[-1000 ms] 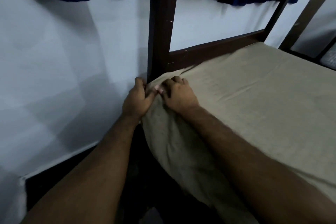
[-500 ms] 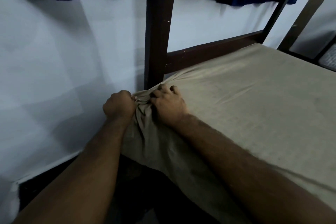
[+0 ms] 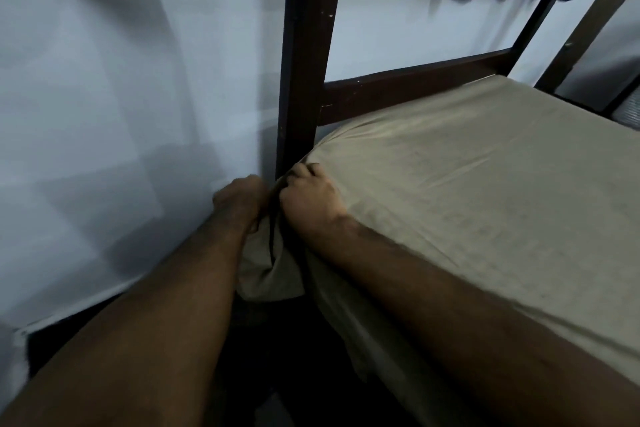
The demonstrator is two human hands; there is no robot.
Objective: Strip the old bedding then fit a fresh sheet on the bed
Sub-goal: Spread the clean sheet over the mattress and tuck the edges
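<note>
A: What changed w/ the hands?
B: Left hand (image 3: 240,199) dropped lower vs a sec ago, fist closed on the bunched sheet (image 3: 467,184) corner. Right hand (image 3: 311,199) grips the cloth at the mattress corner.
A: Stripping or fitting?
B: Blurry, probably fitting; sheet now lies smoother, corner by the post (image 3: 304,62).

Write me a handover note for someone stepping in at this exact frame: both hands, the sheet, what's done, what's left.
Left hand: grips bunched sheet at the mattress corner beside the bedpost.
Right hand: curled on the same corner, on the mattress side.
Sheet: beige, lies across the mattress top; loose fabric hangs below the corner.
Done: sheet spread over the top.
Left: this corner; the other corners are out of view, so check them.
</note>
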